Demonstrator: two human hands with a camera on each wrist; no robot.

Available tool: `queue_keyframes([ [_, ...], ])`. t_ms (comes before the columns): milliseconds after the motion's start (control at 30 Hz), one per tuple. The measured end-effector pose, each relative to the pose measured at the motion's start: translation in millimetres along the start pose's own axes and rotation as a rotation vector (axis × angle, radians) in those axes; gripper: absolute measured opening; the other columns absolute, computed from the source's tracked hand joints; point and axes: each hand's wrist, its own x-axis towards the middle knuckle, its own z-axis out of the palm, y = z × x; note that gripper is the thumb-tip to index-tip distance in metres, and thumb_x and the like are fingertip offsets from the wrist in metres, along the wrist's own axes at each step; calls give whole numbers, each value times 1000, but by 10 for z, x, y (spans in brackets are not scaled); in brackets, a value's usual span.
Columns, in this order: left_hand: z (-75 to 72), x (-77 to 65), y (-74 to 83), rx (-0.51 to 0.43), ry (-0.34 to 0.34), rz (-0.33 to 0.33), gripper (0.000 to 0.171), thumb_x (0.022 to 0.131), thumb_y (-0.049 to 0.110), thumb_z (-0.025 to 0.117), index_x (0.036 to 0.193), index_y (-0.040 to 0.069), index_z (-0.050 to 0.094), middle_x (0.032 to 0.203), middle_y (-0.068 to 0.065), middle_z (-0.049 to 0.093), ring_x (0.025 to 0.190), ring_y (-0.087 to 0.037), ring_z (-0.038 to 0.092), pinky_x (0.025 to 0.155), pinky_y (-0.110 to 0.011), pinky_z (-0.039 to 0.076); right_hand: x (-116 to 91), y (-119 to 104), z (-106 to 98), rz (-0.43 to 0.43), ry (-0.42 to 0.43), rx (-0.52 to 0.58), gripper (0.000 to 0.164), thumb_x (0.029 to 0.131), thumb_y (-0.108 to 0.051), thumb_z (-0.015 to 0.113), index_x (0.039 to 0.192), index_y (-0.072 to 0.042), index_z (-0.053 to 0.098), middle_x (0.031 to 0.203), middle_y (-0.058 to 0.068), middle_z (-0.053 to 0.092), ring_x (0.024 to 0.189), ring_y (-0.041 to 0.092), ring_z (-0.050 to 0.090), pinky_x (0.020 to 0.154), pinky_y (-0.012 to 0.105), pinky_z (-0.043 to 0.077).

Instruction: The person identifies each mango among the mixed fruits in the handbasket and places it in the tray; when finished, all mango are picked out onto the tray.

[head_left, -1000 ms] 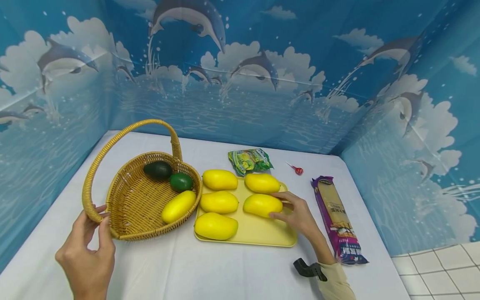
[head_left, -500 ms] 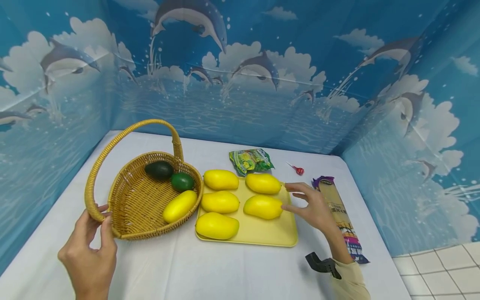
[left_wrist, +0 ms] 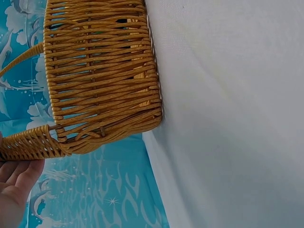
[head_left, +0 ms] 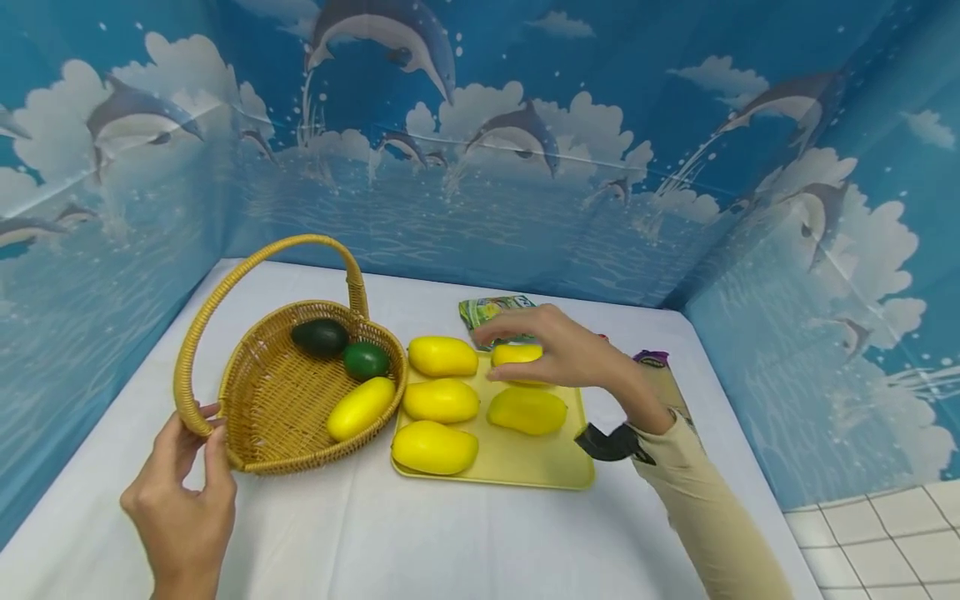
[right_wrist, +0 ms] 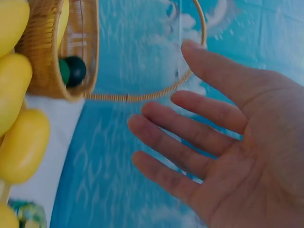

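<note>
My left hand (head_left: pixel 183 500) pinches the lower end of the handle of a wicker basket (head_left: pixel 315 462); the left wrist view shows the fingers (left_wrist: pixel 23 180) under the handle's base. Inside the basket lie a dark avocado (head_left: pixel 320 337), a green avocado (head_left: pixel 367 361) and a yellow mango (head_left: pixel 362 409). My right hand (head_left: pixel 562 350) hovers, fingers spread, above a yellow tray (head_left: pixel 525 462). It partly hides a mango (head_left: pixel 510 354) at the tray's far right. Another mango (head_left: pixel 528 411) lies just below that one. Several mangoes (head_left: pixel 441 401) line the tray's left side.
A green snack bag (head_left: pixel 476 310) lies behind the tray, partly covered by my right hand. To the right, a pasta pack (head_left: pixel 660 379) is mostly behind my forearm. Only a bit of a red lollipop (head_left: pixel 603 337) shows. Dolphin-print curtains (head_left: pixel 450 217) enclose the white table (head_left: pixel 360 542).
My right hand has let go of the lower right mango, drawn back to the right, then risen and swung left over the tray. My left hand stays at the basket handle.
</note>
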Motion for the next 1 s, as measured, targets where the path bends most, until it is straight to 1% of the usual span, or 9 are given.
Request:
queue_keyframes([
  [133, 10, 11, -7, 4, 15, -3, 37, 100, -3, 70, 136, -11, 65, 124, -26, 75, 118, 17, 60, 103, -10, 51, 565, -48, 119, -98, -219, 46, 39, 103, -19, 76, 138, -4, 71, 129, 7, 76, 118, 19, 72, 105, 32, 60],
  [300, 20, 12, -12, -12, 17, 10, 37, 100, -3, 70, 135, -13, 64, 123, -28, 75, 118, 17, 60, 102, -8, 51, 1177, 3, 527, -162, -417, 82, 30, 110, -14, 65, 134, 2, 71, 125, 14, 77, 111, 15, 75, 101, 22, 59],
  [400, 25, 6, -12, -23, 13, 18, 37, 100, -4, 69, 135, -14, 64, 123, -29, 74, 118, 17, 60, 102, -8, 50, 1420, 4, 798, -153, -531, 39, 29, 112, -11, 58, 134, 4, 70, 122, 15, 78, 110, 17, 74, 98, 18, 57],
  [467, 32, 4, -12, -26, 20, 24, 37, 100, -5, 70, 135, -13, 64, 123, -28, 75, 118, 16, 60, 102, -8, 51, 1532, -20, 939, -151, -604, 27, 31, 113, -9, 55, 139, 4, 67, 130, 17, 75, 118, 19, 72, 101, 17, 55],
  [533, 43, 4, -12, -31, 25, 30, 37, 99, -7, 70, 135, -13, 65, 123, -27, 75, 118, 15, 61, 102, -8, 51, 1606, -54, 1024, -160, -643, 36, 34, 113, -5, 53, 143, 5, 64, 136, 19, 72, 126, 23, 69, 104, 17, 54],
  [633, 61, 10, -9, -40, 29, 36, 39, 98, -9, 71, 136, -12, 65, 123, -27, 75, 119, 13, 62, 102, -9, 51, 1679, -101, 1070, -183, -610, 51, 34, 112, -3, 54, 143, 5, 64, 143, 20, 68, 132, 25, 66, 108, 17, 53],
  [767, 58, 17, -3, -39, 37, 36, 40, 97, -10, 71, 137, -11, 65, 123, -27, 75, 119, 13, 62, 102, -9, 51, 1784, -127, 1088, -205, -493, 6, 31, 109, -7, 63, 139, 3, 67, 137, 18, 71, 124, 24, 70, 107, 21, 55],
  [867, 50, 14, -5, -34, 41, 30, 40, 97, -10, 72, 136, -11, 65, 123, -26, 75, 119, 13, 62, 102, -8, 51, 1886, -106, 1131, -202, -434, -31, 39, 107, -11, 69, 143, 4, 64, 141, 18, 69, 126, 25, 68, 110, 25, 55],
  [1000, 44, 1, -19, -17, 24, 18, 40, 99, -6, 71, 137, -11, 64, 125, -26, 75, 120, 15, 60, 102, -8, 50, 2032, -66, 1222, -192, -398, -78, 49, 104, -14, 74, 148, 2, 61, 148, 16, 65, 132, 26, 64, 113, 25, 52],
])
